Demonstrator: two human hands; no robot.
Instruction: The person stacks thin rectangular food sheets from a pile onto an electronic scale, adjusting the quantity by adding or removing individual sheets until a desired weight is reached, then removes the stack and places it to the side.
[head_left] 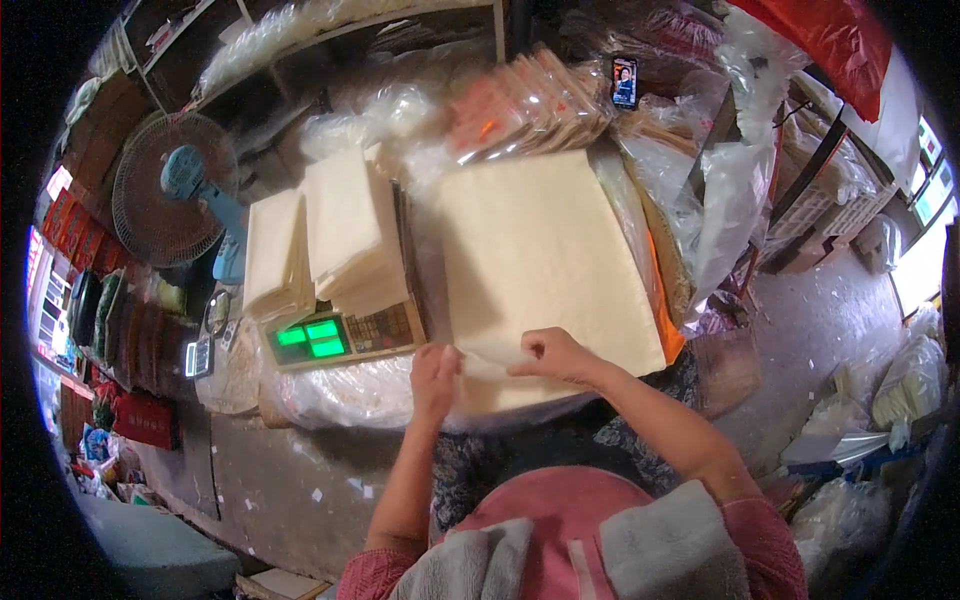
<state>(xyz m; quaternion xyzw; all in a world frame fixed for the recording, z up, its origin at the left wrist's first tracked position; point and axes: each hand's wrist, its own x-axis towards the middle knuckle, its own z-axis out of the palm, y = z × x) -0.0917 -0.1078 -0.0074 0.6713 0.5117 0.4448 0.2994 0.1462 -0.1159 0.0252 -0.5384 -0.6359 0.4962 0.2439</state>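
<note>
A large square stack of cream sheets [540,240] lies in front of me. Over its near edge, my left hand [434,382] and my right hand [556,354] are closed on a thin, translucent sheet [485,360], perhaps plastic, stretched between them. The left fingertips are near the stack's lower left corner; the right hand is curled farther right. To the left, two folded cream bundles [352,215] sit on a digital scale [370,330] with lit green displays.
A blue fan [215,205] and a calculator [198,358] are at the left. Behind the stack are wrapped bags [530,100] and a phone [624,82]. Plastic-covered piles [665,170] line the right side, with more bundles [905,385] by the floor [810,320].
</note>
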